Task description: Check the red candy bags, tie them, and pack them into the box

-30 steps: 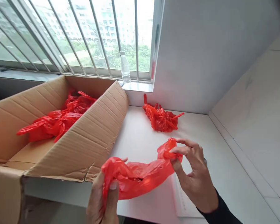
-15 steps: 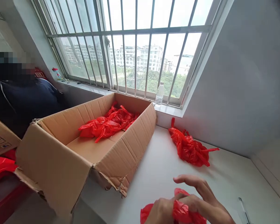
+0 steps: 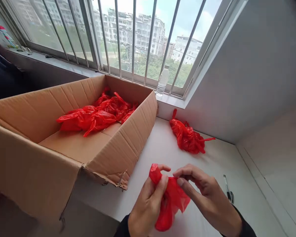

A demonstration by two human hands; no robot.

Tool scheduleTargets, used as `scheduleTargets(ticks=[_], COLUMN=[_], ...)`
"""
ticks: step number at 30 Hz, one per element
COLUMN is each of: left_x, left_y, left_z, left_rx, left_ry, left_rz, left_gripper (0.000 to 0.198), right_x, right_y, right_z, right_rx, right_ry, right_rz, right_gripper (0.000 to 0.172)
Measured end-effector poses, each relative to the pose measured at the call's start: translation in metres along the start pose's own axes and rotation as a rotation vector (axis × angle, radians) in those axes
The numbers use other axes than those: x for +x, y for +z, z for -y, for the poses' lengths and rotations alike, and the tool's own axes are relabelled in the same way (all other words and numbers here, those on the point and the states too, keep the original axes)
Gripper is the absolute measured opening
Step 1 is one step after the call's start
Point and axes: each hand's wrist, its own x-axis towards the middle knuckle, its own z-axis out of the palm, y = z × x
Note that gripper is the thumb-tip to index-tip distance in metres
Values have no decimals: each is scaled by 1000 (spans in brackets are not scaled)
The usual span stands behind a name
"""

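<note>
Over the front of the white table, my left hand is closed around a thin red plastic bag, whose crumpled top pokes up past the thumb. My right hand pinches the bag's right edge between thumb and fingers. The bag hangs between both hands, its lower part loose above the tabletop. Farther back, against the wall, lies a second bunched red plastic bag. To the left of my hands stands an open cardboard box with several red plastic bags inside.
A pen lies on the white table, right of my right hand. On the sill under the barred window stands a clear water bottle. The box's torn front flap reaches past the table edge. A person's dark sleeve shows far left.
My view has tilted down and turned. Both hands, low and overlapping before, are now apart and higher in view, with the red bag spread between them and my right fingers pinching its edge.
</note>
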Motion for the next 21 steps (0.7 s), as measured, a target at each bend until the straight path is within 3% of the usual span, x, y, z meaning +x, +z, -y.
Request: scheduleTargets(ticks=[3,7,15,21], left_x=[12,20,21,25], left_y=[-7,-14,-11,-13], left_z=[-12,-15,-9,-6], left_rx=[-97,-262,-127,-94], left_ry=[-95,-229,-155,-186], left_rz=[20,52,85,101], left_gripper=[46,40,42,45], right_x=[2,1,-2,-6], right_y=[3,8,16,16], right_z=[1,1,-6,-8], right_rx=[158,288,344,374], right_ry=[64,50,15,-26], right_rz=[-99,-104,-150,-171], right_gripper=[17,12,10,10])
